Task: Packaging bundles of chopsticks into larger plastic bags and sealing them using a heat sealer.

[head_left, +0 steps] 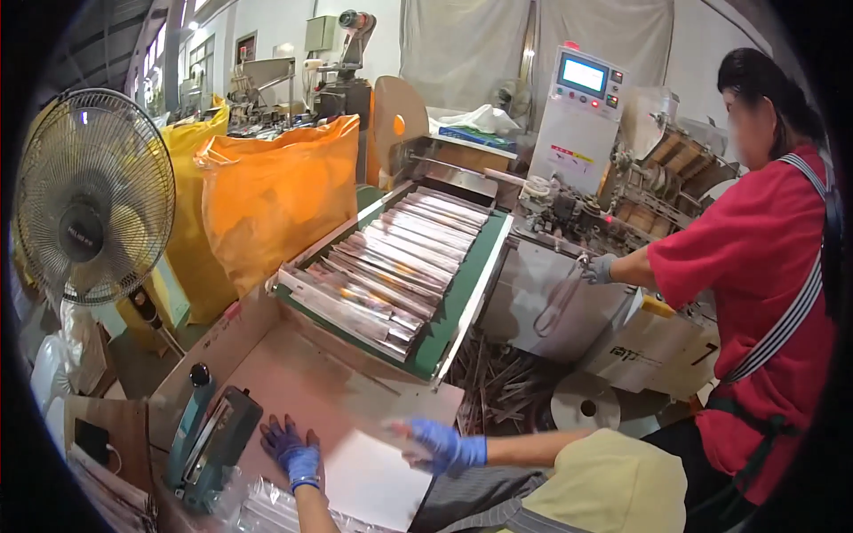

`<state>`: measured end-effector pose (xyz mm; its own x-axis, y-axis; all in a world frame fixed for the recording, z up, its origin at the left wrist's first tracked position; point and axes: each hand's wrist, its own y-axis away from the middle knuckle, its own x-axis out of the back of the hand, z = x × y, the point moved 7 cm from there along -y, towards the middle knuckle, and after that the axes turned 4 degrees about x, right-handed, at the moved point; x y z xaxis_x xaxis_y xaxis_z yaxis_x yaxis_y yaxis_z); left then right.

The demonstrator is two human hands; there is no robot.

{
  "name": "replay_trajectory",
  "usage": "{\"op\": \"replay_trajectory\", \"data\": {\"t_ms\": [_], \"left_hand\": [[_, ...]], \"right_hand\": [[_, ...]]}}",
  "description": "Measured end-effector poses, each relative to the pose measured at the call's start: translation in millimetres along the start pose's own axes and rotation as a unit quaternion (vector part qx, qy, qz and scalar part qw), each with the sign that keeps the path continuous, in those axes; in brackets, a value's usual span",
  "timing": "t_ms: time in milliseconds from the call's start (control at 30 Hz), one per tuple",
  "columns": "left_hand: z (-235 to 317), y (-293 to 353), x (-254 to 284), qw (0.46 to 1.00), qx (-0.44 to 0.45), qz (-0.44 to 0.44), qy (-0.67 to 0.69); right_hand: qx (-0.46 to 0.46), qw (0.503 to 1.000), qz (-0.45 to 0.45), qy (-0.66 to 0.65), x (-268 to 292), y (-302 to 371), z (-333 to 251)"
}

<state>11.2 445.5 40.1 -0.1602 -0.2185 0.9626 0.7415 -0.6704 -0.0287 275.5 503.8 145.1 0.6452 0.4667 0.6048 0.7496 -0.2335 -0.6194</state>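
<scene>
My left hand point(291, 453), in a blue glove with darker fingers, lies flat with its fingers spread on the pinkish tabletop point(311, 364), beside a white sheet point(382, 480). My right hand point(437, 446), also in a blue glove, hovers over the sheet's right edge. Motion smears its fingertips, so I cannot make out whether anything is in them. A teal and black bench device point(213, 440) stands left of my left hand. Clear plastic wrapping point(271, 506) with long pale pieces lies below that hand.
Beyond the table, a green-belted conveyor point(449, 333) carries a row of long, thin packs point(391, 258). A co-worker in red point(746, 240) handles a machine point(577, 133) at right. An orange sack point(275, 195) and a fan point(93, 200) stand left. Loose strips point(498, 382) lie below the conveyor.
</scene>
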Motion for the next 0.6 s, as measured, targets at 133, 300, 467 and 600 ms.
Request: {"op": "replay_trajectory", "data": {"t_ms": [133,300,467,600], "left_hand": [[-8.6,9.8,-14.8,0.999,-0.008,0.042,0.007],[-10.2,20.2,-9.6,0.998,0.014,0.053,-0.007],[25.6,19.7,0.8,0.998,-0.019,0.057,-0.027],[-2.9,32.4,1.4,0.993,-0.019,0.115,0.008]], "right_hand": [[0.018,0.967,0.116,-0.224,151.3,-138.2,33.9],[-0.057,0.765,0.518,-0.379,397.8,-251.5,81.6],[0.175,0.685,0.058,-0.704,438.9,-324.6,66.7],[0.033,0.499,-0.092,-0.861,205.9,-271.8,8.7]]}}
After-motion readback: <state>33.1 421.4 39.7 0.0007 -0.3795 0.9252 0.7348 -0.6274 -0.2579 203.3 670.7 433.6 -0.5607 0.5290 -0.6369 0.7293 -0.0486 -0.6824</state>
